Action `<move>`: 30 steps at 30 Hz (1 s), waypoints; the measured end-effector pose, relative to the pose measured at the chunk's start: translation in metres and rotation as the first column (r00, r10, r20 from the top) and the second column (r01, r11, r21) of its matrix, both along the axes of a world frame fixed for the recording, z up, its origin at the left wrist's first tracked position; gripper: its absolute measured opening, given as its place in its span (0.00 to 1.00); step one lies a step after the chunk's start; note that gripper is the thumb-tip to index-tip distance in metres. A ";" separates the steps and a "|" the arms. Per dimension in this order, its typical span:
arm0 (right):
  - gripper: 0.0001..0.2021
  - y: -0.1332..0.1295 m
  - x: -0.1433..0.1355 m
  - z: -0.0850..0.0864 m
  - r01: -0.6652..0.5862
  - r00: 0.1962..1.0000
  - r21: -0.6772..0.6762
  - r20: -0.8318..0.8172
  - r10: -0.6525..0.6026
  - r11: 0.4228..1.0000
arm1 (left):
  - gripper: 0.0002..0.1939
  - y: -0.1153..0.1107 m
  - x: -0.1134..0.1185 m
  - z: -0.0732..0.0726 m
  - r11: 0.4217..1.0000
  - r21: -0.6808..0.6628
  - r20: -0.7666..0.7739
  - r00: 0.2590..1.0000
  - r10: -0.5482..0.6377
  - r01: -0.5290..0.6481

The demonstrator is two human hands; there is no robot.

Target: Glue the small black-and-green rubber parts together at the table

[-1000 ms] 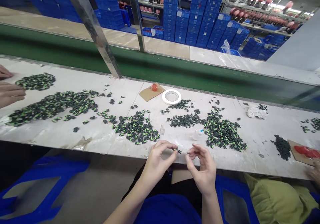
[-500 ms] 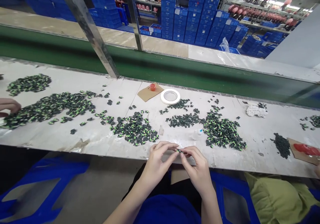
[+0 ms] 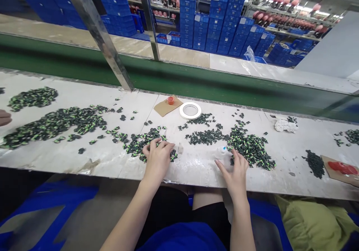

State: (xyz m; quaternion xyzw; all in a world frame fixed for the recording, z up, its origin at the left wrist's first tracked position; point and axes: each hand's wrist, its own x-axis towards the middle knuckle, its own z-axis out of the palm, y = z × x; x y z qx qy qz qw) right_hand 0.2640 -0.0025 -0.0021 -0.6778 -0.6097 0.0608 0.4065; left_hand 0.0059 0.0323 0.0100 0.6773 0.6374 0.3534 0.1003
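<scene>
My left hand (image 3: 159, 156) is over the near edge of a pile of small black-and-green pieces (image 3: 151, 135). Its fingers are bent and apart, and the fingertips partly disappear among the pieces. My right hand (image 3: 236, 171) reaches to the left side of another heap of small dark pieces with green marks (image 3: 252, 148). Thumb and fingers there are spread, and I see nothing held between them. Just beyond the thumb lies a small whitish bottle with a blue tip (image 3: 222, 151). Loose slim dark pieces (image 3: 206, 136) lie between the two heaps.
A white tape roll (image 3: 190, 110) and cardboard with a red cup (image 3: 170, 100) lie farther back. At left, another person's hand (image 3: 5, 118) is beside a long heap (image 3: 56, 124). Crumpled white paper (image 3: 285, 126) and cardboard with a red blob (image 3: 342, 167) are at right.
My hands were together at the table edge, pinching a small black-and-green piece. They have separated, left hand to the left heap and right hand to the right one. The other person's hand lifted away.
</scene>
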 end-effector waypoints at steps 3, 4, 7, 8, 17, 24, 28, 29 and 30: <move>0.26 0.008 -0.010 -0.010 -0.014 0.999 0.075 0.036 0.012 0.997 | 0.18 0.005 -0.003 -0.004 0.995 -0.034 -0.053 0.994 -0.097 0.096; 0.24 0.011 -0.012 -0.010 -0.016 0.999 0.093 0.037 0.013 0.996 | 0.19 0.006 -0.004 -0.004 0.992 -0.043 -0.059 0.991 -0.118 0.116; 0.18 0.016 -0.017 -0.006 -0.047 0.999 0.110 -0.004 0.048 0.993 | 0.17 0.009 -0.004 0.000 0.991 -0.057 -0.021 0.993 -0.120 0.118; 0.17 0.017 -0.019 -0.003 -0.060 0.997 0.107 -0.039 0.064 0.992 | 0.15 0.009 -0.003 0.002 0.992 -0.064 0.010 0.994 -0.112 0.112; 0.15 -0.009 -0.029 0.010 -0.123 0.822 -0.012 -0.562 0.095 0.992 | 0.04 -0.013 0.046 0.000 0.921 -0.224 0.278 0.926 -0.254 0.319; 0.17 -0.009 -0.021 0.002 0.075 0.630 0.065 -0.777 0.003 0.995 | 0.06 -0.016 0.047 -0.010 0.948 -0.167 0.207 0.950 -0.234 0.270; 0.22 -0.004 -0.028 0.004 0.170 0.581 -0.048 -0.802 -0.139 0.984 | 0.14 -0.014 0.046 -0.010 0.936 -0.223 0.208 0.952 -0.227 0.272; 0.22 -0.003 -0.030 0.006 0.168 0.606 -0.073 -0.779 -0.162 0.983 | 0.15 -0.014 0.047 -0.010 0.937 -0.224 0.210 0.952 -0.222 0.268; 0.22 -0.003 -0.032 0.007 0.161 0.638 -0.092 -0.750 -0.175 0.983 | 0.15 -0.014 0.048 -0.010 0.939 -0.220 0.212 0.953 -0.217 0.263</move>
